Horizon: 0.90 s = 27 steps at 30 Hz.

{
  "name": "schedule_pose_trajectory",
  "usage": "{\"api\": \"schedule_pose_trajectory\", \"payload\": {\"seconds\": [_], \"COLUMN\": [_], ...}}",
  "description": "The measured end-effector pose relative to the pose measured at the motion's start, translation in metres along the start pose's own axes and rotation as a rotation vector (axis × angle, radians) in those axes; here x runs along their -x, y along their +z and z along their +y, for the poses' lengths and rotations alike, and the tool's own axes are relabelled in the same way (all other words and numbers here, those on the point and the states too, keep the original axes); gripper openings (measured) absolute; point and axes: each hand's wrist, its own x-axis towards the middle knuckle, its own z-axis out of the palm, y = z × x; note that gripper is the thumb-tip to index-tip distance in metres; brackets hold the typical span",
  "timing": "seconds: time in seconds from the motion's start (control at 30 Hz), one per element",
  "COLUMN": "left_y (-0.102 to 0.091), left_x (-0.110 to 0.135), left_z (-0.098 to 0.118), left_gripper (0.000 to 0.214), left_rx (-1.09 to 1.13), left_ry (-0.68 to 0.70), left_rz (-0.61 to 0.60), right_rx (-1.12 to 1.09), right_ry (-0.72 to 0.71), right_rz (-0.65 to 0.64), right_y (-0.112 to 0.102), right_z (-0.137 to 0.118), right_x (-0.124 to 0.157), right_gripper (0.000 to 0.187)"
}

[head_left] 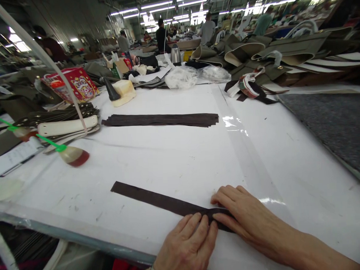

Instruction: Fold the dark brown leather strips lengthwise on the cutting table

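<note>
A dark brown strip (153, 198), which looks like leather or fabric, lies slantwise on the white tabletop near its front edge. My left hand (189, 242) presses its bent fingertips, held close together, onto the strip's lower edge; its thumb is hidden. Just right of it, my right hand (246, 215) grips the strip's right part between thumb and fingers, where the strip looks folded or raised. The far right end is partly covered by that hand. Farther back, a stack of similar dark strips (161, 120) lies flat across the table.
Two squeeze bottles with green nozzles (75, 155) and pale-handled pieces (68, 126) are at left. Behind are a yellowish block (124, 93), a red patterned bag (79, 84) and clear plastic (182, 77). A grey mat (331, 120) borders the right side. People work in the background.
</note>
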Motion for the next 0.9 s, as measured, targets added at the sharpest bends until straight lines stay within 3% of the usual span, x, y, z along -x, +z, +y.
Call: {"api": "schedule_pose_trajectory", "payload": {"seconds": [0.2,0.27,0.37,0.43,0.53,0.6,0.77,0.9], "left_y": [0.001,0.001,0.001,0.001,-0.004,-0.009,-0.017,-0.014], "left_x": [-0.001,-0.002,-0.001,-0.001,-0.001,0.001,0.01,0.016], "left_z": [0.001,0.001,0.001,0.0,-0.003,-0.007,-0.012,-0.011], "left_gripper": [0.037,0.036,0.035,0.034,0.03,0.027,0.028,0.027], "left_rx": [-0.001,-0.002,0.004,0.033,0.15,0.203,0.055,-0.003], "left_ry": [-0.001,-0.012,-0.028,-0.037,-0.07,-0.089,-0.17,-0.138], "left_rz": [0.036,0.056,0.081,0.068,0.073,0.111,0.093,0.108], "right_rx": [0.261,0.203,0.03,-0.051,-0.053,-0.007,0.13,0.234], "right_ry": [-0.134,-0.079,0.112,0.145,0.03,-0.016,-0.113,-0.238], "right_rz": [0.061,0.07,0.078,0.052,0.033,0.059,0.161,0.227], "right_y": [0.029,0.03,0.026,0.022,0.02,0.022,0.035,0.044], "right_z": [-0.006,-0.006,-0.005,-0.005,-0.008,-0.011,-0.014,-0.012], "right_x": [-0.019,-0.021,-0.019,-0.018,-0.017,-0.019,-0.028,-0.032], "right_gripper": [0.017,0.018,0.019,0.018,0.004,0.017,0.015,0.018]}}
